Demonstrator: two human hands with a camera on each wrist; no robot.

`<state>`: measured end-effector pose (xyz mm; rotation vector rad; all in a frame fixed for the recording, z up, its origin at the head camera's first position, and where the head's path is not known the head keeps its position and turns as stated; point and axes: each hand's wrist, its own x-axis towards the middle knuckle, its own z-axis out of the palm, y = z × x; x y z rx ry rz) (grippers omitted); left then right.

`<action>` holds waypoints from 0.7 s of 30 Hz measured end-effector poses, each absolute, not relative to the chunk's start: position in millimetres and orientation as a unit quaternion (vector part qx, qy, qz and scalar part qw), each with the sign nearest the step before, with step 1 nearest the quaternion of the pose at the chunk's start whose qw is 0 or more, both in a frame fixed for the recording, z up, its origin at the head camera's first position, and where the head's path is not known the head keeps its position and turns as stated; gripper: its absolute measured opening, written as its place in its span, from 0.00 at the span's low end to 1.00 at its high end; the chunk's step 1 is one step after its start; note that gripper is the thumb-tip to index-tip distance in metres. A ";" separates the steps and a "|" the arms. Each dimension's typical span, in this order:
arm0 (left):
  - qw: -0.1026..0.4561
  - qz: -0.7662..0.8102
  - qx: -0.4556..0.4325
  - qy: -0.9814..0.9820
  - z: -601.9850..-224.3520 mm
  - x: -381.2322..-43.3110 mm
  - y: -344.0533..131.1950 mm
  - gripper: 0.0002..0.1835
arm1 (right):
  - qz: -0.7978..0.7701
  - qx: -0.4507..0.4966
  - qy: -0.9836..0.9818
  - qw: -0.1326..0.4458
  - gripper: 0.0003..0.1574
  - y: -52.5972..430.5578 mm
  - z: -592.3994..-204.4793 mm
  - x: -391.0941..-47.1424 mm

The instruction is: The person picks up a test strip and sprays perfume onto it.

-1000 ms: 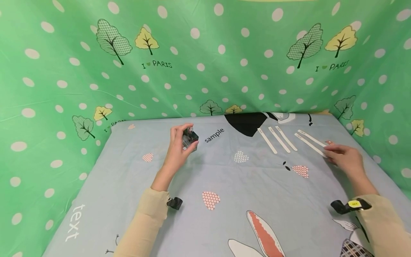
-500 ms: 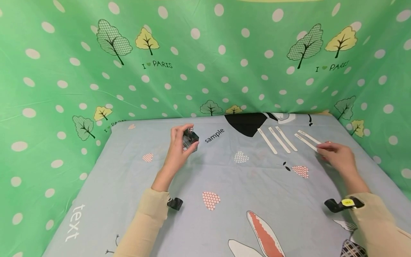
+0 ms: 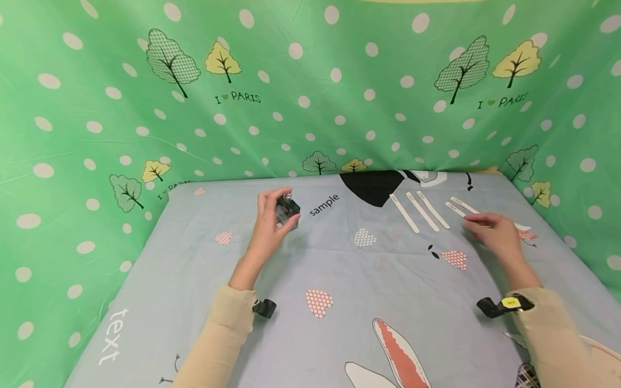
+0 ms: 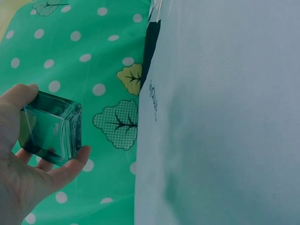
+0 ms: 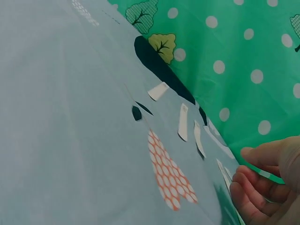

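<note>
In the head view, the left hand (image 3: 269,215) grips a small square glass bottle (image 3: 289,209) between thumb and fingers, holding it tilted above the gray-blue tablecloth (image 3: 271,345), just left of the printed word "sample" (image 3: 324,205). Far to the right, the right hand (image 3: 495,234) is over two white paper strips (image 3: 457,209), covering their lower ends while their upper ends show beyond the fingertips. To its left lie three more paper strips (image 3: 423,211), slanted alike and apart, two of them closer together; small markings sit at their far ends. A red dotted heart print (image 3: 454,259) is just below and left of the right hand. Beige sleeves (image 3: 213,339) cover both forearms, and a green polka-dot backdrop (image 3: 339,140) stands behind.

In the left wrist view, the left hand's fingers are bent round the bottle, one fingertip at its upper edge and another along its lower corner. The thick glass looks dark green against the backdrop.

In the right wrist view, the right hand is loose, its fingers lightly bent and a gap showing between thumb and forefinger. The two strips lie just beside the fingertips; the other three are farther off.
</note>
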<state>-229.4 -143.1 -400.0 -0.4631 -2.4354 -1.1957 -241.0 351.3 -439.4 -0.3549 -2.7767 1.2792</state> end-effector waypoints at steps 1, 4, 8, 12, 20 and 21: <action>0.194 -0.426 -0.164 -0.868 -400.1 -229.3 -143.0 0.31 | 0.417 -0.117 -0.901 0.038 0.28 350.0 -440.5 -241.5; 0.196 -0.426 -0.164 -0.868 -400.4 -229.2 -142.9 0.31 | 0.430 -0.121 -0.892 0.062 0.28 345.3 -444.1 -242.8; 0.197 -0.424 -0.163 -0.869 -401.1 -229.2 -143.2 0.31 | 0.449 -0.135 -0.879 0.086 0.29 336.7 -448.6 -244.7; 0.195 -0.424 -0.161 -0.869 -401.3 -229.0 -143.0 0.31 | 0.475 -0.167 -0.860 0.087 0.31 326.7 -451.3 -247.7; 0.192 -0.426 -0.160 -0.869 -399.8 -228.3 -141.7 0.31 | 0.513 -0.239 -0.821 0.079 0.30 313.2 -459.1 -256.3; 0.191 -0.427 -0.159 -0.869 -399.5 -228.3 -141.9 0.31 | 0.508 -0.238 -0.824 0.081 0.30 311.9 -460.1 -257.1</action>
